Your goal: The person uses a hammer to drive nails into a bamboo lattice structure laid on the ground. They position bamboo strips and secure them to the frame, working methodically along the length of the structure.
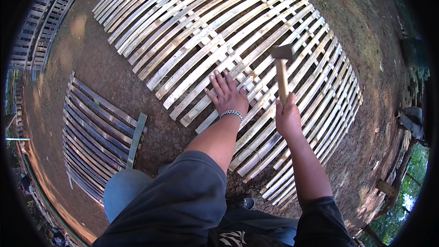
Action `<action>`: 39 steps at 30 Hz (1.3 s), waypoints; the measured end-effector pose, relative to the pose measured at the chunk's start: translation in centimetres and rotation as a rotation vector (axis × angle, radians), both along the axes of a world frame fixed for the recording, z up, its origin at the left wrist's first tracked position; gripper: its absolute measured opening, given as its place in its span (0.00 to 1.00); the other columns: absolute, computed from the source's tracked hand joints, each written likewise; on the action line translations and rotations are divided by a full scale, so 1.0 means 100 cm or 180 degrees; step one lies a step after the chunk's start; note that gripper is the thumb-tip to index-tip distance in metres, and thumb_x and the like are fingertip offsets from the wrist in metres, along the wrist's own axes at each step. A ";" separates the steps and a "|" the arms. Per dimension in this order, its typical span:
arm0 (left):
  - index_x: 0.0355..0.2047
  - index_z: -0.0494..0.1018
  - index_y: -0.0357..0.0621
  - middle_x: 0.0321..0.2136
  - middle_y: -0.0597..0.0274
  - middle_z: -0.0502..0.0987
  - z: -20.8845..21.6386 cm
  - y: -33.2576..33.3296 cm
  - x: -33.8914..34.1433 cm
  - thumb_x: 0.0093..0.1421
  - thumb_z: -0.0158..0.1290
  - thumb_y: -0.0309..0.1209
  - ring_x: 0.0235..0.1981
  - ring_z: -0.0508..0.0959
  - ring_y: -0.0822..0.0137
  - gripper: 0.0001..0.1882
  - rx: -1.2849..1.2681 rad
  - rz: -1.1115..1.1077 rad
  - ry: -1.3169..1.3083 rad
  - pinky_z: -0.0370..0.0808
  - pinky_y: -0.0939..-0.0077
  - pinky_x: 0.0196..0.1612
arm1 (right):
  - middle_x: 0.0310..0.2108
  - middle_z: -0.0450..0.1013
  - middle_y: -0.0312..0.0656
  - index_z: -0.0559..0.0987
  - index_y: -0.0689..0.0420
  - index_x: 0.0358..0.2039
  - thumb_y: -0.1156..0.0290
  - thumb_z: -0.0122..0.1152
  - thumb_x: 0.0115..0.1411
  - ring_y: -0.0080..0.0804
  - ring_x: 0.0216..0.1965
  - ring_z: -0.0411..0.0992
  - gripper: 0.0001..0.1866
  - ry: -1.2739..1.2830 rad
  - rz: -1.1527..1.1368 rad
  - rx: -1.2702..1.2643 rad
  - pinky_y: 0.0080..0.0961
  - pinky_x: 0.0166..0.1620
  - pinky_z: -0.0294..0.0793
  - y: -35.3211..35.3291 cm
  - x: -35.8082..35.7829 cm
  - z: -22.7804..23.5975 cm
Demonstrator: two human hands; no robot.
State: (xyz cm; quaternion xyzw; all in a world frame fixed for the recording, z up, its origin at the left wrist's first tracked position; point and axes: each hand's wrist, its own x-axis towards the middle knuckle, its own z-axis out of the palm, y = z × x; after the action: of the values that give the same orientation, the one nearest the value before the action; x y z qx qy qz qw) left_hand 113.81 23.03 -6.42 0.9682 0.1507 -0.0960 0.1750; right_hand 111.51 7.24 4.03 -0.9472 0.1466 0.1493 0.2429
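A large panel of pale split-bamboo slats (196,48) lies on the ground in front of me, its long slats crossed by several shorter strips. My left hand (227,95) rests flat on the slats near the panel's close edge, fingers spread, a chain bracelet on its wrist. My right hand (289,118) is closed round the wooden handle of a hammer (281,73). The hammer's dark head points away from me, over the slats to the right of my left hand. Whether the head touches a slat I cannot tell.
At the left lies a smaller panel of darker slats (98,130) with a greenish crosspiece (136,142) along one end. Another slatted panel (45,23) is at the far left. Brown bare earth (361,32) surrounds them. Grey cloth (411,122) and a log (386,187) are at the right edge.
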 end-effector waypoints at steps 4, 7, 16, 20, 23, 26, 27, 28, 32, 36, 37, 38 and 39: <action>0.78 0.41 0.42 0.78 0.43 0.35 -0.001 0.003 -0.001 0.72 0.43 0.52 0.79 0.33 0.45 0.44 0.0097 -0.0018 0.0053 0.30 0.31 0.74 | 0.40 0.79 0.67 0.66 0.62 0.59 0.61 0.53 0.73 0.66 0.44 0.79 0.22 0.0555 0.0474 -0.0092 0.56 0.48 0.77 -0.005 0.009 0.018; 0.78 0.41 0.42 0.78 0.43 0.35 0.001 0.002 -0.001 0.72 0.43 0.52 0.79 0.33 0.45 0.44 -0.0001 -0.0030 0.0087 0.30 0.31 0.74 | 0.37 0.78 0.67 0.66 0.64 0.57 0.61 0.54 0.73 0.68 0.42 0.79 0.21 -0.0096 -0.0462 0.0580 0.56 0.45 0.77 0.009 0.021 0.034; 0.78 0.42 0.42 0.79 0.44 0.36 0.003 0.006 -0.001 0.72 0.44 0.52 0.79 0.34 0.45 0.44 0.0073 -0.0019 0.0085 0.31 0.32 0.75 | 0.26 0.75 0.48 0.68 0.62 0.57 0.60 0.51 0.74 0.40 0.24 0.77 0.20 0.0260 -0.0342 0.0687 0.41 0.34 0.77 -0.006 0.053 0.063; 0.78 0.42 0.42 0.79 0.44 0.36 0.005 -0.005 0.001 0.72 0.43 0.53 0.79 0.34 0.45 0.44 -0.0012 -0.0046 0.0057 0.31 0.32 0.75 | 0.24 0.73 0.45 0.68 0.62 0.53 0.60 0.53 0.74 0.35 0.19 0.73 0.18 -0.0257 0.0132 -0.0153 0.40 0.29 0.75 -0.031 0.037 0.017; 0.78 0.41 0.43 0.79 0.44 0.35 0.004 0.004 0.003 0.73 0.41 0.54 0.79 0.33 0.46 0.43 0.0132 -0.0050 0.0150 0.30 0.32 0.75 | 0.24 0.73 0.43 0.74 0.61 0.50 0.60 0.55 0.73 0.31 0.19 0.72 0.16 0.1469 0.0538 0.0561 0.36 0.25 0.74 -0.034 0.053 0.051; 0.78 0.41 0.44 0.79 0.44 0.35 0.003 0.003 -0.002 0.73 0.41 0.54 0.79 0.33 0.46 0.44 0.0105 -0.0026 0.0149 0.30 0.32 0.75 | 0.21 0.68 0.36 0.68 0.62 0.54 0.61 0.52 0.75 0.24 0.17 0.68 0.17 0.0393 -0.0473 0.1051 0.28 0.21 0.69 -0.012 0.062 0.076; 0.78 0.41 0.44 0.79 0.44 0.35 0.002 0.002 -0.001 0.73 0.41 0.54 0.79 0.33 0.46 0.44 0.0087 -0.0008 0.0098 0.30 0.32 0.75 | 0.20 0.67 0.35 0.65 0.64 0.56 0.60 0.51 0.76 0.22 0.17 0.67 0.20 0.0027 -0.0677 0.1187 0.27 0.21 0.69 -0.008 0.061 0.066; 0.78 0.41 0.44 0.79 0.44 0.35 0.001 0.002 0.000 0.73 0.42 0.54 0.79 0.33 0.46 0.44 0.0087 -0.0013 0.0111 0.30 0.32 0.75 | 0.24 0.73 0.42 0.65 0.63 0.55 0.59 0.50 0.76 0.33 0.21 0.75 0.19 -0.0226 -0.0725 0.1064 0.35 0.25 0.76 -0.002 0.055 0.058; 0.78 0.40 0.43 0.79 0.44 0.34 0.004 -0.001 0.000 0.73 0.41 0.53 0.79 0.33 0.46 0.44 0.0023 -0.0078 0.0195 0.30 0.32 0.75 | 0.37 0.79 0.58 0.71 0.62 0.52 0.61 0.52 0.73 0.56 0.47 0.80 0.17 0.1261 0.1333 -0.0374 0.52 0.53 0.75 -0.017 0.038 0.045; 0.78 0.39 0.43 0.78 0.43 0.33 0.003 0.006 0.000 0.73 0.41 0.53 0.79 0.32 0.45 0.44 0.0033 -0.0037 0.0148 0.29 0.32 0.74 | 0.26 0.74 0.49 0.68 0.61 0.52 0.59 0.50 0.76 0.37 0.22 0.72 0.17 0.0397 -0.0320 0.0985 0.41 0.28 0.73 0.007 0.053 0.073; 0.78 0.39 0.43 0.78 0.43 0.33 0.001 0.009 0.000 0.73 0.41 0.53 0.79 0.32 0.45 0.44 0.0052 -0.0015 0.0071 0.29 0.32 0.74 | 0.28 0.75 0.51 0.68 0.61 0.53 0.58 0.50 0.76 0.42 0.24 0.75 0.18 0.0047 -0.0387 0.0931 0.44 0.31 0.75 0.009 0.049 0.058; 0.78 0.39 0.43 0.78 0.43 0.33 0.001 0.002 -0.002 0.73 0.41 0.53 0.79 0.32 0.45 0.44 0.0017 -0.0046 0.0112 0.30 0.32 0.75 | 0.29 0.77 0.54 0.68 0.62 0.53 0.58 0.50 0.76 0.47 0.27 0.77 0.19 -0.0313 -0.0493 0.0803 0.47 0.34 0.76 0.003 0.039 0.039; 0.78 0.40 0.43 0.79 0.44 0.34 0.003 -0.002 -0.002 0.73 0.41 0.53 0.79 0.33 0.45 0.43 -0.0007 -0.0069 0.0143 0.31 0.32 0.75 | 0.31 0.77 0.58 0.68 0.63 0.52 0.57 0.50 0.75 0.53 0.31 0.78 0.20 0.0231 0.0274 0.0178 0.50 0.38 0.76 -0.012 0.027 0.027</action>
State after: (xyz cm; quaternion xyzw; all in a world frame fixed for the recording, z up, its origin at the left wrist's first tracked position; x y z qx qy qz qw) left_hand 113.61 22.84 -6.09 0.9672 0.1439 -0.1198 0.1716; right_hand 114.23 6.02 6.73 -0.9394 0.1103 0.1979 0.2573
